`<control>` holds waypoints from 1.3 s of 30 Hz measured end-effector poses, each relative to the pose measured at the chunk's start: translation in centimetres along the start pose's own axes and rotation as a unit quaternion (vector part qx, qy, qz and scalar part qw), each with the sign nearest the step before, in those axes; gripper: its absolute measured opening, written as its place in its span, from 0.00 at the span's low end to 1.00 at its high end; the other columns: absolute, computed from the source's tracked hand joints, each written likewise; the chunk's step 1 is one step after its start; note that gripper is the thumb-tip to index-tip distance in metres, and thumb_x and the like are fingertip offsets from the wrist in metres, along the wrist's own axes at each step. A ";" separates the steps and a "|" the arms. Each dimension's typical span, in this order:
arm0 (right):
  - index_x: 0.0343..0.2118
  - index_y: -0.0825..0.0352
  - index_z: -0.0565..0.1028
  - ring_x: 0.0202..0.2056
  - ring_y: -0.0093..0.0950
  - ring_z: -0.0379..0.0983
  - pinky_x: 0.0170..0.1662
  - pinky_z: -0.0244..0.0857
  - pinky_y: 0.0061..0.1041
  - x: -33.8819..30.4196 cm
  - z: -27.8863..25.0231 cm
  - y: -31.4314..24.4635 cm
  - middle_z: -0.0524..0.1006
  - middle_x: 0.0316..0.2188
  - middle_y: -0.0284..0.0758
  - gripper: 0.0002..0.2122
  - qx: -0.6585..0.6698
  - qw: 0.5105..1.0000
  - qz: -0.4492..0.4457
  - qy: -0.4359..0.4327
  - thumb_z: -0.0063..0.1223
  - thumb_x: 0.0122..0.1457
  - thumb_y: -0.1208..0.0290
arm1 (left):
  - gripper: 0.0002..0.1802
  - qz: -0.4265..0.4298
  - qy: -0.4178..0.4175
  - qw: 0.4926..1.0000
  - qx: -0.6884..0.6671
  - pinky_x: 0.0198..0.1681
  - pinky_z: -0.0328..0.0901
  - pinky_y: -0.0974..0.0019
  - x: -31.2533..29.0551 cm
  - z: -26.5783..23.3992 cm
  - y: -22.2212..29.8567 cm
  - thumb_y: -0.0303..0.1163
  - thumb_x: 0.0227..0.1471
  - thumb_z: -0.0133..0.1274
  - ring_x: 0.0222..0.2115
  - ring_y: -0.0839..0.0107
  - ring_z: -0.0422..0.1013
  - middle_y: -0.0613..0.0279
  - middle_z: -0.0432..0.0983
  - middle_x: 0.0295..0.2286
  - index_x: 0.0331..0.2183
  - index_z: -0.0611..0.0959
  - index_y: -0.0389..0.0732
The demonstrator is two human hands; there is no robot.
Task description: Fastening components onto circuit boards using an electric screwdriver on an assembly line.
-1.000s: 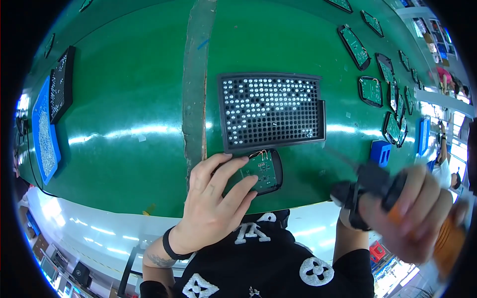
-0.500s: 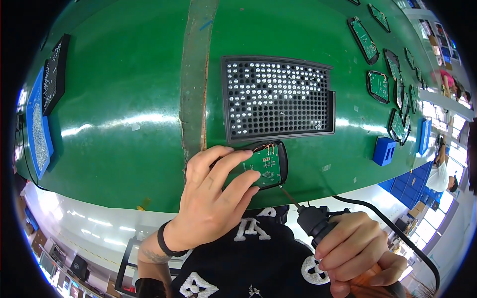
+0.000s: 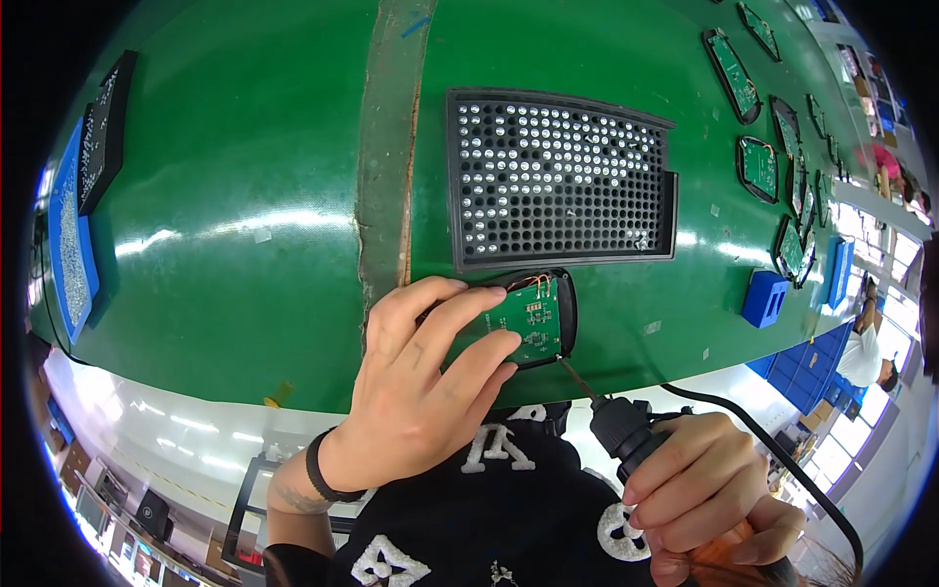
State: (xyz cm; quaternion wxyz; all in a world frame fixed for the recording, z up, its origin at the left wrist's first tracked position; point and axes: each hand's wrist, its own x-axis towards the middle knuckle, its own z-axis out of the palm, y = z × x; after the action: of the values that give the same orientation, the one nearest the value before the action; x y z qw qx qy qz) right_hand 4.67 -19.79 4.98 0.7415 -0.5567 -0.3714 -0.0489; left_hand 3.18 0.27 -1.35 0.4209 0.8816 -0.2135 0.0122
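A green circuit board (image 3: 536, 323) lies in a black plastic casing (image 3: 568, 313) near the table's front edge. My left hand (image 3: 421, 377) grips the casing from its left side, fingertips on the board, hiding its left part. My right hand (image 3: 699, 489) is wrapped round an electric screwdriver (image 3: 626, 431) with a black nose. The bit slants up and left, with its tip at the casing's lower right corner. A small shiny bit shows at that tip, perhaps a screw; I cannot tell.
Beyond the casing sits a black screw tray (image 3: 562, 181) full of holes, many holding silvery screws. Other boards in casings (image 3: 758, 168) lie to the right, near a blue block (image 3: 764, 298). At far left is a blue bin (image 3: 73, 245) of small parts. A black cable (image 3: 782, 455) trails behind the screwdriver.
The whole view has shifted slightly, so the tray appears higher and further right. My left hand still grips the casing, and the screwdriver tip stays at the same corner.
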 end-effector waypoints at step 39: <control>0.39 0.59 0.62 0.21 0.20 0.58 0.31 0.52 0.25 7.7 -5.1 3.0 0.59 0.19 0.26 0.11 -0.056 0.993 0.090 0.055 0.39 0.51 0.74 | 0.21 -0.115 0.046 0.991 0.055 0.39 0.55 0.58 0.0 -0.6 0.9 0.29 0.30 0.62 0.39 0.59 0.62 0.58 0.66 0.38 0.33 0.77 0.39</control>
State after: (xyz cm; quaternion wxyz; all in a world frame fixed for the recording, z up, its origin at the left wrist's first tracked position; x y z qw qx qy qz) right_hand 14.21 -20.44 6.71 0.7296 -0.6251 -0.2753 -0.0332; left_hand 2.97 0.22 -0.28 0.3798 0.9206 -0.0899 0.0160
